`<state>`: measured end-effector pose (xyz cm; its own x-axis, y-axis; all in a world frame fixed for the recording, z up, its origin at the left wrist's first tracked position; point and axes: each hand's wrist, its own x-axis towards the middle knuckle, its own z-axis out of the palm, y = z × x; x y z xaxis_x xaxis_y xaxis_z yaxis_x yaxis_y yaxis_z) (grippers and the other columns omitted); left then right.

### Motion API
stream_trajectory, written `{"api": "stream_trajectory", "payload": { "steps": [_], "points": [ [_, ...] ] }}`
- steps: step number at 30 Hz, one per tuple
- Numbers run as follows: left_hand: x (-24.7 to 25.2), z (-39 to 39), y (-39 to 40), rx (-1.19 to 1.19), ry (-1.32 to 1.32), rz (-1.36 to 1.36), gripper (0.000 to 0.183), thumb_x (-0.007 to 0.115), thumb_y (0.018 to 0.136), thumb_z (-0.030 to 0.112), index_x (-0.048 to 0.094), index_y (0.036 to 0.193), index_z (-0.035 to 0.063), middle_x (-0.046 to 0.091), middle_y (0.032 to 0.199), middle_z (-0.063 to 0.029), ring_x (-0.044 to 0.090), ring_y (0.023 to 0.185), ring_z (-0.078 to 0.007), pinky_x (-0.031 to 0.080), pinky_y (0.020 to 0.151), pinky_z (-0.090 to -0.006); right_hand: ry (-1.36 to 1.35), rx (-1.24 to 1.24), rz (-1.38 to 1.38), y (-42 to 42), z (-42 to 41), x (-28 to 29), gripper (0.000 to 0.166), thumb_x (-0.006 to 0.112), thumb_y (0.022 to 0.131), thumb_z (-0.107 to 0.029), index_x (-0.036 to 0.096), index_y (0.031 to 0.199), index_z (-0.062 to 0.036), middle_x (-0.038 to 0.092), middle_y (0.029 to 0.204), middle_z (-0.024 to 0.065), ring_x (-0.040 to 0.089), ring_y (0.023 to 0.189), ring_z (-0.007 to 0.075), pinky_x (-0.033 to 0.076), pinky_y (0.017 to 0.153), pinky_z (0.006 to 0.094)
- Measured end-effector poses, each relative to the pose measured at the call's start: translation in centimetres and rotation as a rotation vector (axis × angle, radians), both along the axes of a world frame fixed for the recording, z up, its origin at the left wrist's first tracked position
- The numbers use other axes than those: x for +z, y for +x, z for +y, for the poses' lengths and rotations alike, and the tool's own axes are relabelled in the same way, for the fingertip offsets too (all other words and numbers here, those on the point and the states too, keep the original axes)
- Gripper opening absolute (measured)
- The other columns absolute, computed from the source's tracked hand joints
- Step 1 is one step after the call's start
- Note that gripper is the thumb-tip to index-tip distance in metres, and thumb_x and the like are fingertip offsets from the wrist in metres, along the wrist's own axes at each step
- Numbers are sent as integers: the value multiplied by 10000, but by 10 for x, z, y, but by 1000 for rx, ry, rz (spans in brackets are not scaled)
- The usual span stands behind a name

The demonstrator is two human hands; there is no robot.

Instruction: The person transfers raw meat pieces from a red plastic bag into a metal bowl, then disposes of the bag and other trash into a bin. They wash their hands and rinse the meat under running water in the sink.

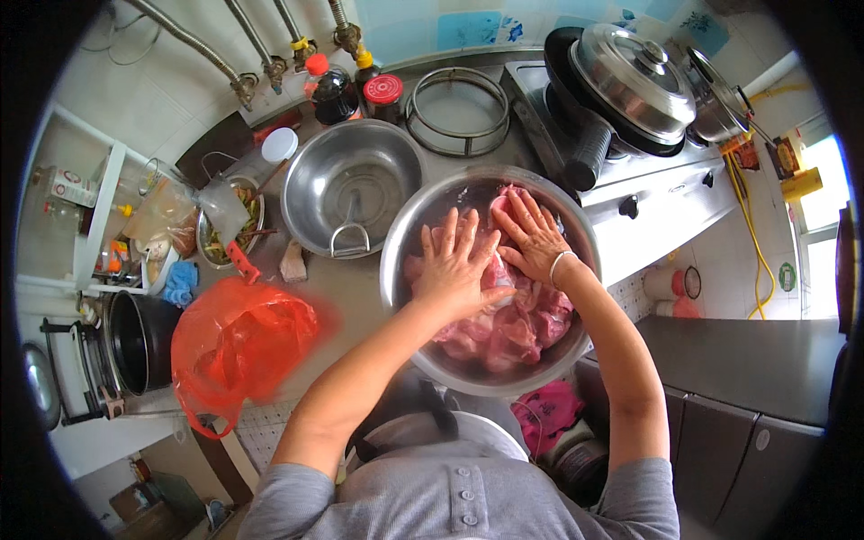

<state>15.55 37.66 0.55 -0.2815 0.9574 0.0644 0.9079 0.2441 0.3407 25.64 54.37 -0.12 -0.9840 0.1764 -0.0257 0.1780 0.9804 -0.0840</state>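
Note:
Chunks of raw meat [516,334] fill a large stainless steel basin [406,236] at the counter's front edge. My left hand [453,266] lies palm down on the meat in the basin's left half, fingers spread. On the right, my right hand [533,233], with a bracelet [557,264] at the wrist, rests flat on pinkish pieces near the far wall. Neither hand has its fingers closed around anything. Both palms cover part of the meat. Behind and left of this basin stands a second steel basin [351,175] with a wire handle.
A red plastic bag [229,344] lies left on the counter. Bottles, a red-lidded jar [383,94] and a round metal stand [459,111] line the back. A gas stove [648,175] at right bears a lidded wok [628,88], its black handle [588,162] pointing towards the meat basin.

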Motion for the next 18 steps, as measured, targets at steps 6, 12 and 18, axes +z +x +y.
{"api": "stream_trajectory", "payload": {
  "steps": [6,12,18],
  "points": [
    [-7,15,-3,107,-124,-99,901,571,606,671,331,1321,178,115,1413,-176,22,1283,-438,150,995,-573,-86,9,-273,-4,5,-2,597,379,857,-442,171,1373,-225,23,1442,86,-25,1328,280,121,1044,488],
    [-24,27,-9,179,-90,-142,697,543,670,628,509,1183,158,199,1401,-135,24,1292,-411,110,1016,-558,-104,176,-180,-16,13,-16,602,458,830,-342,218,1358,-183,51,1433,126,8,1322,319,132,1051,461],
    [-30,8,2,212,-21,-196,658,525,740,539,443,1225,101,226,1380,-171,92,1284,-402,124,1027,-519,-279,155,-147,-2,14,-4,651,554,758,-242,267,1327,-111,155,1397,175,112,1291,375,190,1043,413]
  ]
}}
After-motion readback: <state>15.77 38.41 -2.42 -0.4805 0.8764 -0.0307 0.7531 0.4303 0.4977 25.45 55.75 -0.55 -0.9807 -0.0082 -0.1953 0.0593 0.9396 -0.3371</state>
